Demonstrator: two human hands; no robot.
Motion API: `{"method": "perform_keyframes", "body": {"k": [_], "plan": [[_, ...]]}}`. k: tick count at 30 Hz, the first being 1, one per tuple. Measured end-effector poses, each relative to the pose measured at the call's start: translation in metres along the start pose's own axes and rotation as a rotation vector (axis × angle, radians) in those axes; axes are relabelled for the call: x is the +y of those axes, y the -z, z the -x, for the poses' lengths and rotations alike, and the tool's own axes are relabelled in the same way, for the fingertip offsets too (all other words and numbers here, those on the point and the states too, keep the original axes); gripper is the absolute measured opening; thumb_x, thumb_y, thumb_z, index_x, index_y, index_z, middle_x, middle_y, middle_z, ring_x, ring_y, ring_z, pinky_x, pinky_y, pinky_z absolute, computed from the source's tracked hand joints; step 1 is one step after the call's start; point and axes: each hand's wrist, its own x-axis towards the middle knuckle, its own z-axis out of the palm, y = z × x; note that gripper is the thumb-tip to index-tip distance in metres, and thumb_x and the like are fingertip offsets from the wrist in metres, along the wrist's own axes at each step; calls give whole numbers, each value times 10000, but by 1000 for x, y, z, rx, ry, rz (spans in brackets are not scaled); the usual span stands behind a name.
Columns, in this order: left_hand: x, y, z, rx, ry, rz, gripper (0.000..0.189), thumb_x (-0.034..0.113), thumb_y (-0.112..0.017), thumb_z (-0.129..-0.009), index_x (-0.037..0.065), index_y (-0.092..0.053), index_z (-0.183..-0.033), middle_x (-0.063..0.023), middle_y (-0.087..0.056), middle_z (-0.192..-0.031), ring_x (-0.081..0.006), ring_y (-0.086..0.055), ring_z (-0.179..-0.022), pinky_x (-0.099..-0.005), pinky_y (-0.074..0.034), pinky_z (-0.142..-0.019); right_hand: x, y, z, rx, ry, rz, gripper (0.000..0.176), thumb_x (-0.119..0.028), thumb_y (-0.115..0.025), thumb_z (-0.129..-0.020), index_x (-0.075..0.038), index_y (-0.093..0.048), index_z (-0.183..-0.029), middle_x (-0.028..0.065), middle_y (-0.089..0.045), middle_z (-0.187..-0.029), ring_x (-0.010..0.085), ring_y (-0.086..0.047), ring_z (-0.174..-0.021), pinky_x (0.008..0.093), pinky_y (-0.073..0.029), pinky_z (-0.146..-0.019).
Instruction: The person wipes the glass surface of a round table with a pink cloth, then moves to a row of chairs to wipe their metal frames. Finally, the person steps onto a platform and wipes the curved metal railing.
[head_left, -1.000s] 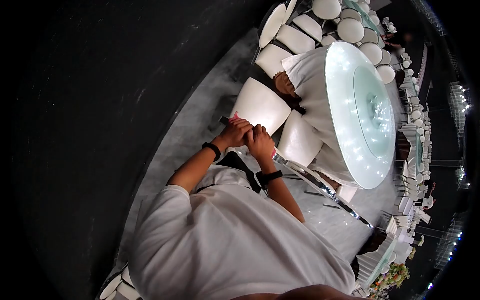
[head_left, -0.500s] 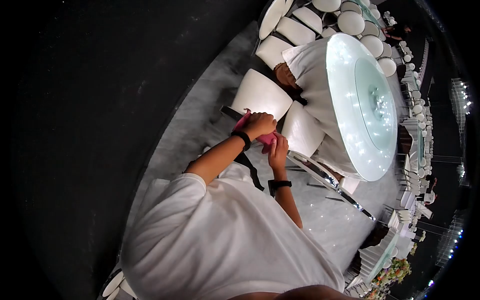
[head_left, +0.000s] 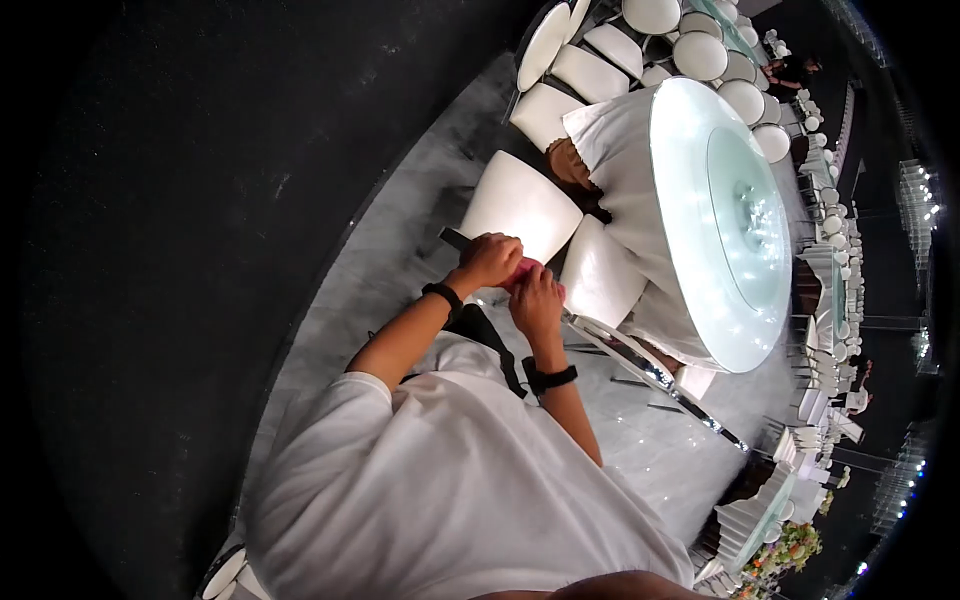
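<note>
Left hand (head_left: 487, 260): has drawn back toward the body since half a second ago; it is curled into a fist, knuckles up, closed over the pink cloth (head_left: 524, 267).
Right hand (head_left: 537, 300): has moved up until it touches the left hand; fingers are held together with their tips at the cloth. Whether they grip it is hidden by the back of the hand.
Hidden: both palms and nearly all of the cloth, so its shape and folds cannot be made out. The fisheye rim blacks out the whole left side of the view.
Pink cloth: only a small bright pink patch shows, wedged between the two hands, far less than before. It sits at the near end of the chrome bar (head_left: 640, 365), just in front of the white chair back (head_left: 520, 205).
Wristbands: a black band on the left wrist (head_left: 443, 296) and another on the right wrist (head_left: 552, 378).
Dark strip (head_left: 455, 238): pokes out just beside the left hand; what it belongs to is unclear.
Second chair back (head_left: 600, 275): white, just beside the right hand.
Round table (head_left: 690, 150): white cloth, glossy top, with a glass turntable (head_left: 750, 215) in the middle; beyond the two chairs.
Far tables: small and blurred at the right edge.
</note>
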Motion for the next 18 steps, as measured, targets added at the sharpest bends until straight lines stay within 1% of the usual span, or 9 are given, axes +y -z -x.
{"method": "perform_keyframes", "body": {"k": [2,4,8,10,11,13,15,16,18], "plan": [[-47,-12,7,101,-59,32,231,199,-528,-941,20,-644,-850,-171,-690,-812,-354,-671,-778,-445,-519,-723,-8,-5,-22,-15,98,-162,285,-226,-572,-873,-9,-528,-1054,226,-592,-981,421,-607,-892,514,-490,-779],[-76,-11,10,184,269,335,290,229,-475,-963,24,-627,-826,-182,-677,-851,-354,-669,-846,-440,-508,-737,-16,-11,-29,-52,76,-180,298,-249,-558,-881,-14,-529,-1061,216,-608,-967,412,-623,-894,515,-495,-785],[-91,1,12,35,389,320,287,243,-465,-1002,35,-640,-911,-137,-704,-905,-285,-681,-874,-406,-518,-795,-18,4,-12,-120,141,-197,384,-159,-618,-822,-18,-553,-1173,200,-602,-1116,385,-588,-1064,478,-490,-918],[-62,6,4,-154,112,-143,268,248,-468,-987,52,-634,-913,-131,-678,-913,-319,-655,-905,-458,-486,-849,-11,21,-1,55,324,-334,540,-32,-631,-759,-8,-514,-1286,219,-571,-1231,409,-556,-1145,485,-470,-967],[-49,1,5,-149,42,-193,248,258,-478,-974,68,-633,-933,-124,-664,-934,-333,-636,-932,-490,-454,-878,2,24,6,36,320,-358,599,13,-616,-737,-6,-487,-1322,228,-556,-1261,419,-544,-1168,495,-458,-981],[-10,-7,14,-194,-64,-266,223,275,-502,-952,96,-629,-992,-124,-631,-1007,-350,-592,-1003,-538,-401,-926,39,19,29,18,317,-380,661,58,-602,-715,-4,-460,-1357,237,-541,-1291,429,-532,-1191,505,-446,-995],[16,-7,17,-343,-152,-211,275,289,-542,-927,114,-617,-1125,-145,-581,-1142,-374,-531,-1112,-559,-385,-932,77,-6,50,-22,69,-471,679,99,-574,-700,-3,-445,-1360,241,-548,-1270,437,-536,-1164,518,-439,-985],[19,-8,16,-347,-154,-206,275,289,-542,-927,114,-617,-1125,-145,-581,-1142,-374,-531,-1112,-559,-385,-932,81,-8,53,-22,63,-468,679,99,-574,-700,-3,-445,-1360,241,-548,-1270,437,-536,-1164,518,-439,-985],[25,-11,14,-497,-277,-144,333,283,-563,-918,125,-605,-1208,-148,-551,-1207,-374,-492,-1176,-562,-378,-950,84,-5,53,-15,36,-320,588,10,-620,-738,3,-457,-1302,234,-590,-1187,413,-572,-1102,509,-454,-942]]}}
